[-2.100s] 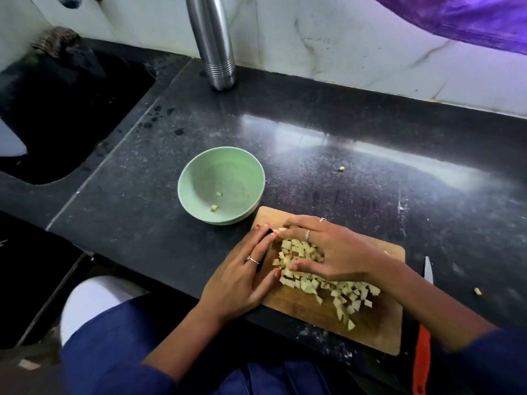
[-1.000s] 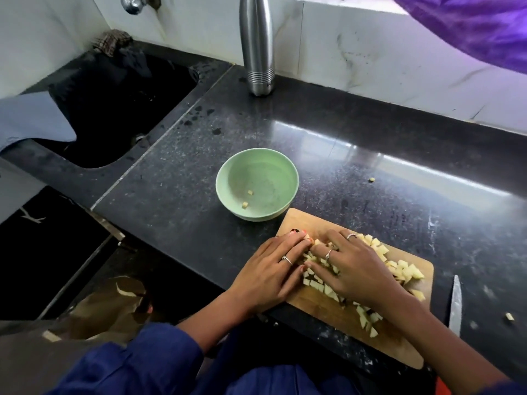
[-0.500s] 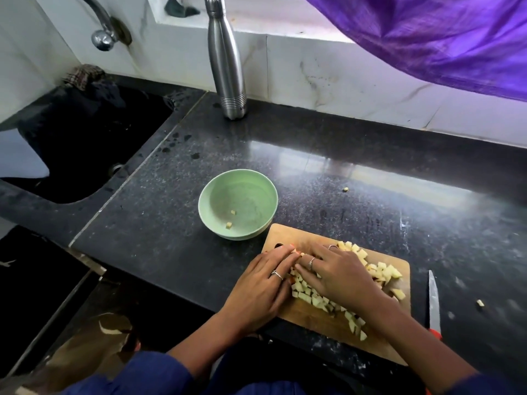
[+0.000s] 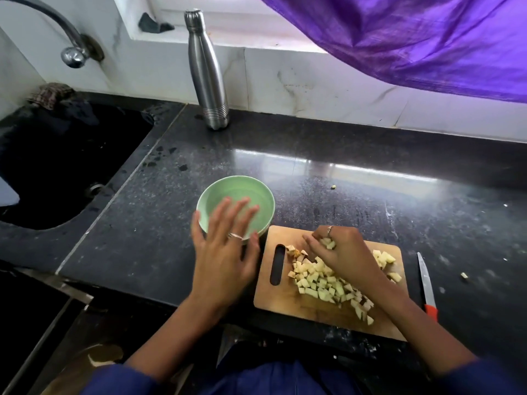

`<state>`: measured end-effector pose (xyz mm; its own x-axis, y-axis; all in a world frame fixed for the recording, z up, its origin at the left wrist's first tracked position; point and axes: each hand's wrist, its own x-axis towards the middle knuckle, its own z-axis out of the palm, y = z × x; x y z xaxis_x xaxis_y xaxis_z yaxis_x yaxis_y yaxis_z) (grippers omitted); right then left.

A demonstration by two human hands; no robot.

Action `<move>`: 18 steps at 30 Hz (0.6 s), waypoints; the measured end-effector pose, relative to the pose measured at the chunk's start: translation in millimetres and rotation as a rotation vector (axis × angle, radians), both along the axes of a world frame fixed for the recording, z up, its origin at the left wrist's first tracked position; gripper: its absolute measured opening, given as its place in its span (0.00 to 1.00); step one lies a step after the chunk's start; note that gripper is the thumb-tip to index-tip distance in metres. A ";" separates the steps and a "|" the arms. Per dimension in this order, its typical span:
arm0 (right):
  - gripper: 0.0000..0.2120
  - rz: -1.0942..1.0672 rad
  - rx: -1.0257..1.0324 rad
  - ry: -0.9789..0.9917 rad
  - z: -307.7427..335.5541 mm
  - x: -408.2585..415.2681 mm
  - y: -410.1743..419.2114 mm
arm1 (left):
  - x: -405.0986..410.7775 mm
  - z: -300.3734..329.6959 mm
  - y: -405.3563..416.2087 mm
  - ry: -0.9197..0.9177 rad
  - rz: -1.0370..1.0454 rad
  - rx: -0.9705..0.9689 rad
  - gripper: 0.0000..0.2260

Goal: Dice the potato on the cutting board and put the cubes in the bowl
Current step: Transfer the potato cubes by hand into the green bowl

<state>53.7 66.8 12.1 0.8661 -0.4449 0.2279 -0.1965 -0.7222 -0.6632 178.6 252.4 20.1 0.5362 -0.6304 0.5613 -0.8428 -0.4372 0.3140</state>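
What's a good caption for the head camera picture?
Right hand scoops potato cubes off the cutting board; left hand reaches over the green bowl.

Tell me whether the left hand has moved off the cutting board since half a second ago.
Yes. The left hand has left the cutting board and now reaches leftward, fingers spread over the green bowl.

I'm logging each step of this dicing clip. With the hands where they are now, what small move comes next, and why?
Probably carry the right hand left and drop its cubes into the green bowl. It already grips a few, most potato cubes remain on the cutting board, and the open left hand hovers at the bowl.
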 end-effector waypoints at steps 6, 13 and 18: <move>0.15 -0.180 0.465 -0.051 21.8 4.1 9.1 | 72.4 12.6 3.6 0.519 0.313 -0.273 0.22; 0.13 -0.401 1.120 -0.162 34.2 16.4 15.4 | 107.4 -9.1 -10.5 1.279 0.196 -0.522 0.09; 0.11 -0.362 1.305 -0.205 51.8 45.6 24.4 | 99.6 -19.8 -21.4 1.376 0.145 -0.598 0.11</move>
